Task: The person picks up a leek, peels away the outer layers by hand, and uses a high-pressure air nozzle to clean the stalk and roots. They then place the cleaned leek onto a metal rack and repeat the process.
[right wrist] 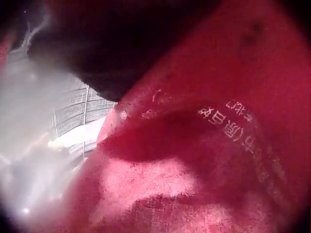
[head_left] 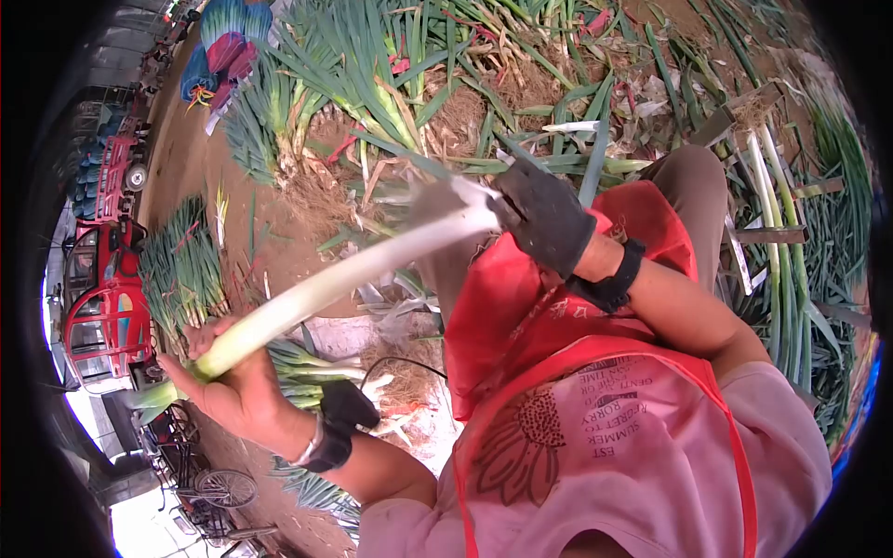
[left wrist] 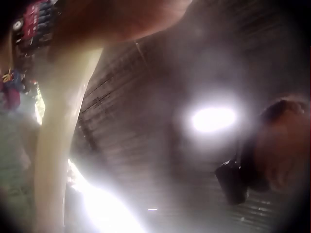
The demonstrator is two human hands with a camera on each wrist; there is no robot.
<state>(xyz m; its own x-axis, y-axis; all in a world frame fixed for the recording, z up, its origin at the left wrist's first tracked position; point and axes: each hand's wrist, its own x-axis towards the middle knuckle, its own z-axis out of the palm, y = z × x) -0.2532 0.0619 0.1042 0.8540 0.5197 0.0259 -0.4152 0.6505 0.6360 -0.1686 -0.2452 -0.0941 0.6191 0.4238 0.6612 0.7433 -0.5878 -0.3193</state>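
Observation:
A long leek (head_left: 344,270) with a thick white stalk lies slantwise across the head view. The bare left hand (head_left: 244,386) holds its greener end, thumb and fingers around the stalk. At the white root end is the dark-gloved right hand (head_left: 544,219), its fingers bent against a blurred pale piece there; the exact grip is unclear. In the left wrist view the pale stalk (left wrist: 58,131) runs down from the blurred left hand (left wrist: 121,22). The right wrist view shows the dark glove (right wrist: 112,48) over the red apron (right wrist: 218,145).
Piles of leeks (head_left: 353,65) with roots lie on the ground ahead. More leeks (head_left: 302,372) lie beside the left forearm. At the right, several long leeks (head_left: 777,214) rest on a metal frame (head_left: 772,235). A red vehicle (head_left: 112,307) stands at far left.

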